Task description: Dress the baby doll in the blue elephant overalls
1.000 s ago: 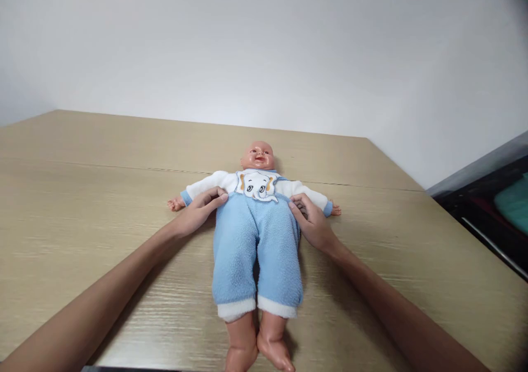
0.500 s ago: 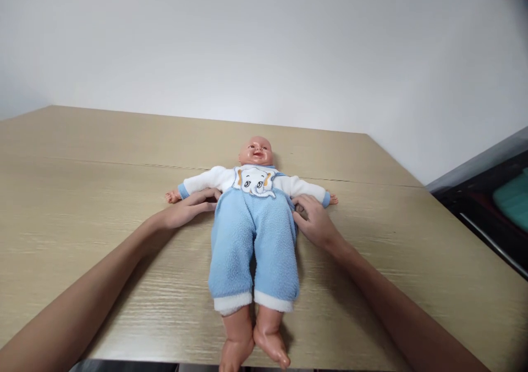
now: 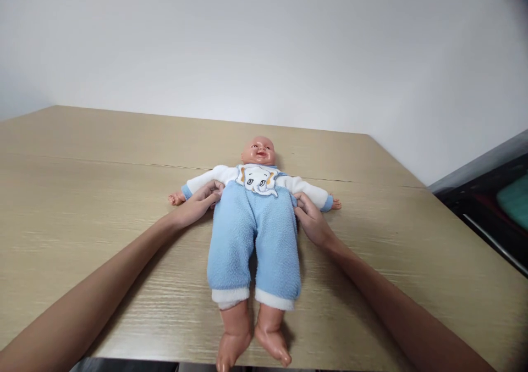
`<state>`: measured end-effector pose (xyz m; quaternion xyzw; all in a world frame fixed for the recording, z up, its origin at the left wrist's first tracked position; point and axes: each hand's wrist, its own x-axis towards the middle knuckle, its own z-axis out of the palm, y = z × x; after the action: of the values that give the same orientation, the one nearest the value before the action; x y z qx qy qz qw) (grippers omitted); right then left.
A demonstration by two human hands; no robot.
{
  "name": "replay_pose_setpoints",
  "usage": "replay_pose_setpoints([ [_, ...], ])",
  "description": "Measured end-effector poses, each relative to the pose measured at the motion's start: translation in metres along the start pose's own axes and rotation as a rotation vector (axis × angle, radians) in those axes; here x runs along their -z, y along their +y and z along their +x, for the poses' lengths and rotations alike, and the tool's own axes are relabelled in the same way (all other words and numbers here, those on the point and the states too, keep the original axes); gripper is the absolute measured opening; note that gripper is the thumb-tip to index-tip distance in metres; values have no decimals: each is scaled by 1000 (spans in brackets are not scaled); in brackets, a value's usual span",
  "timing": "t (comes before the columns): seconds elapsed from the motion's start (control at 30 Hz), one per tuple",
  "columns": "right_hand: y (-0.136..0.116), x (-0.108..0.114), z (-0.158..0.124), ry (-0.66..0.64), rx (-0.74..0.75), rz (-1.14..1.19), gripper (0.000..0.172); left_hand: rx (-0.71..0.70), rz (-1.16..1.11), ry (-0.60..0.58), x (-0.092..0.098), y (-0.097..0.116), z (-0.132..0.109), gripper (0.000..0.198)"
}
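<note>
A baby doll [image 3: 259, 152] lies on its back on the wooden table, arms spread out and bare feet towards me. It wears a white top and fuzzy light blue trousers [image 3: 235, 240] with white cuffs; a white elephant patch [image 3: 258, 181] covers its chest. At the doll's waist on the left, my left hand [image 3: 202, 200] is closed, pinching the edge of the blue trousers. On the opposite side, my right hand [image 3: 309, 214] pinches the trousers' other edge between thumb and fingers. The fingertips are partly hidden against the cloth.
The light wooden table [image 3: 124, 196] has a seam running across it behind the doll's shoulders. A pale wall [image 3: 247, 53] rises beyond its far edge. To the right, beside the table, stands a dark object [image 3: 474, 196] with something green [image 3: 513, 201] in it.
My fingers have closed on the trousers at both sides of the waist. My left hand has shifted a little right and up. The trouser cuffs sit slightly higher on the doll's legs.
</note>
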<state>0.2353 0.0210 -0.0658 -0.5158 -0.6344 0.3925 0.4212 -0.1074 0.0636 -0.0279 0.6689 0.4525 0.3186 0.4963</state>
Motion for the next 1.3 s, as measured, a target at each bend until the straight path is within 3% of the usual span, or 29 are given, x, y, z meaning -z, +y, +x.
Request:
replay_pose_setpoints([
  [0.17,-4,1,0,79,95,-198,11,-54,32,22,8,-4,4,31],
  [0.3,-12,10,0,161,184,-364,16,-116,219,85,13,-8,5,35],
  [0.4,-17,25,0,213,324,-634,18,-195,414,143,13,-13,7,33],
  [0.53,-10,50,3,224,398,-849,46,-268,591,295,11,-13,9,23],
  [0.6,-2,61,6,170,367,-862,59,-266,583,398,6,-4,10,22],
  [0.67,5,70,8,127,307,-842,61,-316,566,460,-3,13,11,21],
  [0.77,6,77,10,149,247,-824,50,-496,562,372,-25,46,19,20],
  [0.87,-8,77,8,230,292,-809,45,-639,617,135,-53,71,40,22],
  [0.93,-22,73,4,307,368,-804,45,-658,674,-10,-72,78,59,35],
  [1.03,-38,62,-4,392,474,-806,47,-569,754,-155,-92,80,85,68],
  [1.1,-43,53,-9,395,473,-738,53,-521,834,-185,-101,81,96,74],
  [1.3,-39,46,-9,288,286,-209,81,-589,928,-83,-102,77,93,49],
])
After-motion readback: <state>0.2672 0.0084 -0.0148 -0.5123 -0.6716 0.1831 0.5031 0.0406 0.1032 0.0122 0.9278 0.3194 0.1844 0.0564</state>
